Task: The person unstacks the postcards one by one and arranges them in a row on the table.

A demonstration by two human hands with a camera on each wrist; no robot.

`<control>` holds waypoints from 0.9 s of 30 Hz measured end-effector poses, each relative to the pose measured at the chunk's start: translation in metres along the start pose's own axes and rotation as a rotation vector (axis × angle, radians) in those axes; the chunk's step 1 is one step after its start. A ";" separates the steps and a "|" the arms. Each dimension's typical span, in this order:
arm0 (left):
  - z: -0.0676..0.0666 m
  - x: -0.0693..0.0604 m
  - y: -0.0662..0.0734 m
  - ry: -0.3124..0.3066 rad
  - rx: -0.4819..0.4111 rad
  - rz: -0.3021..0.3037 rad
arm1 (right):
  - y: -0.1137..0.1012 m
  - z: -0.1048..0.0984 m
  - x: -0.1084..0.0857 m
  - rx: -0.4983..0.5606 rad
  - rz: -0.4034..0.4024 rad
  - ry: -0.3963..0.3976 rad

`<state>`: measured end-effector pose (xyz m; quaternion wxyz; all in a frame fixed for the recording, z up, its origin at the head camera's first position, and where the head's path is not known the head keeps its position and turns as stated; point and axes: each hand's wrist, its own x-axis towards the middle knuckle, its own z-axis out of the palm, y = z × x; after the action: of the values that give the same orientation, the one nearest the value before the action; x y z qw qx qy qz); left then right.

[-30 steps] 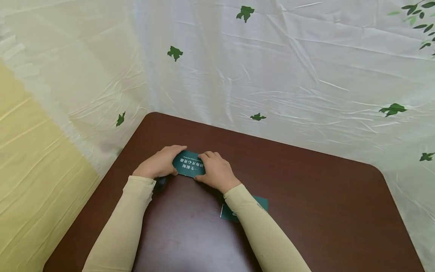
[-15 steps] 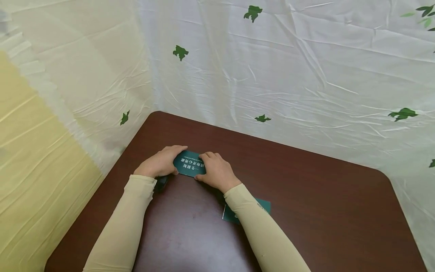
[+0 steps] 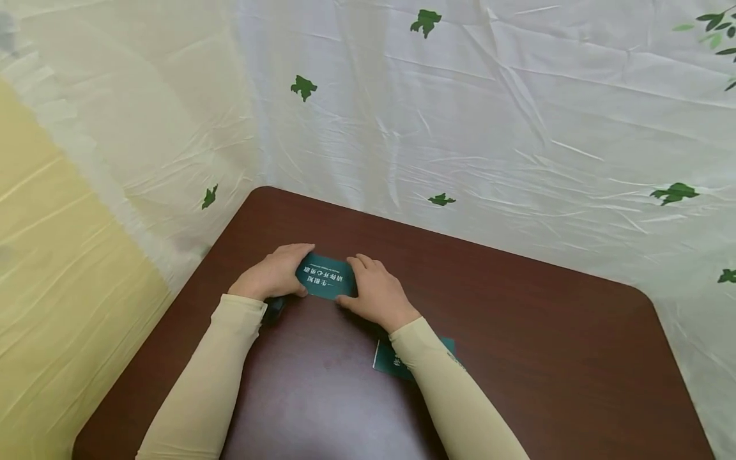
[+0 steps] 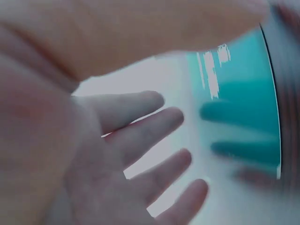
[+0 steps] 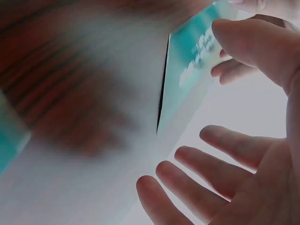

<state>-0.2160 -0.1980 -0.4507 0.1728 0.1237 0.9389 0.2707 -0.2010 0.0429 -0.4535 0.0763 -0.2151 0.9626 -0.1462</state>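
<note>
The right hand has shifted outward, baring more card, its fingers loosely spread like the left hand's.

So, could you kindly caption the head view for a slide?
Left hand and right hand at opposite ends of a green card.

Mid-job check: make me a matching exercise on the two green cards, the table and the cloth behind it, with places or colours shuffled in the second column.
Column one
1. Far green card
2. Near green card
3. Table
4. Backdrop cloth

Column two
A. Reddish brown
B. Pale, with green leaf shapes
C. Partly hidden by the right sleeve
D. Between the left hand and the right hand

Pairs: 1-D; 2-C; 3-A; 4-B
</note>
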 end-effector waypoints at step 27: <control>0.111 -0.026 0.132 -0.129 0.312 0.438 | 0.099 0.003 -0.196 0.134 0.112 0.078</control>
<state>-0.1304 -0.0464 -0.4595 0.1484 0.3661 0.9071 0.1454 -0.0635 0.2129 -0.4710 0.0613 -0.1494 0.9634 -0.2140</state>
